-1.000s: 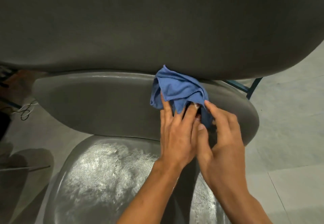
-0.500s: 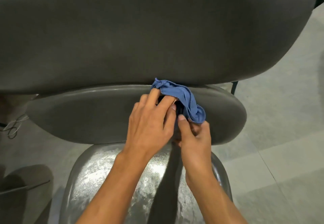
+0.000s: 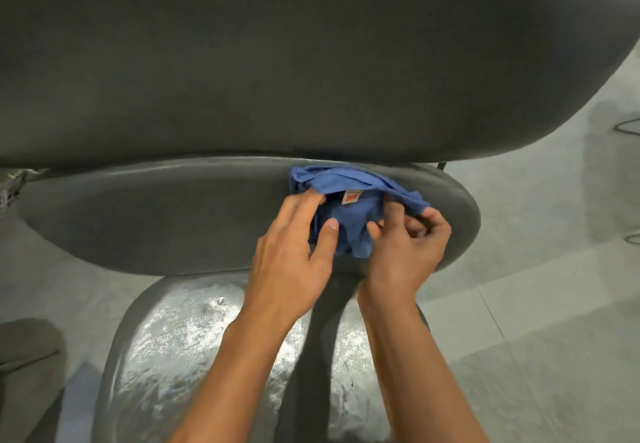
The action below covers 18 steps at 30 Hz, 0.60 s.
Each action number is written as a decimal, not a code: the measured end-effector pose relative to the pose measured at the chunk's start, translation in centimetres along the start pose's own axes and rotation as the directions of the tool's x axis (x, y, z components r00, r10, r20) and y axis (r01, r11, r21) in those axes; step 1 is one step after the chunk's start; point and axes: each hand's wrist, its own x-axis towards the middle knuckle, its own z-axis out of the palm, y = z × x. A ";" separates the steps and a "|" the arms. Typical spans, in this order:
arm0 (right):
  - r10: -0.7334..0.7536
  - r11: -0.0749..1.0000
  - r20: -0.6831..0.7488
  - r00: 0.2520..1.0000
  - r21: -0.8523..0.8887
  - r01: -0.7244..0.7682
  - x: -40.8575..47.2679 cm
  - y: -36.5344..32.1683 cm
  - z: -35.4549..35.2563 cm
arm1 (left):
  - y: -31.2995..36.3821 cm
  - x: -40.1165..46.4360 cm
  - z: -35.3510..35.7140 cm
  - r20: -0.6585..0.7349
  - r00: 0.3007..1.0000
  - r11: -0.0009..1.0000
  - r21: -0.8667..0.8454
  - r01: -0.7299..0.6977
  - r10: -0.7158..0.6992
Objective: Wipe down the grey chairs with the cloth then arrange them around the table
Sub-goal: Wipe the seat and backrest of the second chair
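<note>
A blue cloth [image 3: 349, 215] with a small white and red label lies bunched on a grey chair [image 3: 156, 214], just under the large dark grey surface [image 3: 277, 61] that fills the top of the view. My left hand [image 3: 294, 252] holds the cloth's left side, thumb on top and fingers tucked into the folds. My right hand [image 3: 405, 245] pinches the cloth's right edge with curled fingers. Below my hands a shiny, speckled grey chair part [image 3: 180, 356] catches the light.
Pale grey floor tiles [image 3: 536, 286] spread to the right. A thin dark chair leg [image 3: 440, 165] shows behind the grey chair at right. Another dark grey object [image 3: 27, 356] sits at the lower left edge. Cables lie at the far left [image 3: 7, 193].
The cloth was bunched tight under both hands; now it is spread wider between them, with its label showing. My right hand has shifted right along the cloth's edge.
</note>
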 end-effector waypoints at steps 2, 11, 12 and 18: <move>-0.033 0.998 0.046 0.998 -0.052 0.035 0.2 -0.2 -0.6 | -0.2 -0.3 0.0 0.023 1.000 1.000 0.006 0.001 -0.002; -0.405 0.903 -0.035 0.914 -0.175 0.393 0.5 -3.7 -1.7 | 0.1 -1.8 2.7 0.007 0.994 0.994 0.020 -0.110 0.110; -0.449 0.883 -0.034 0.893 -0.168 0.437 0.3 -3.7 -1.6 | 0.1 -1.9 3.1 -0.002 0.992 0.992 0.021 -0.127 0.127; -0.546 0.708 0.301 0.782 -0.332 0.623 0.8 0.7 -1.3 | -0.7 -2.4 4.5 0.003 0.985 0.985 0.022 -0.173 0.173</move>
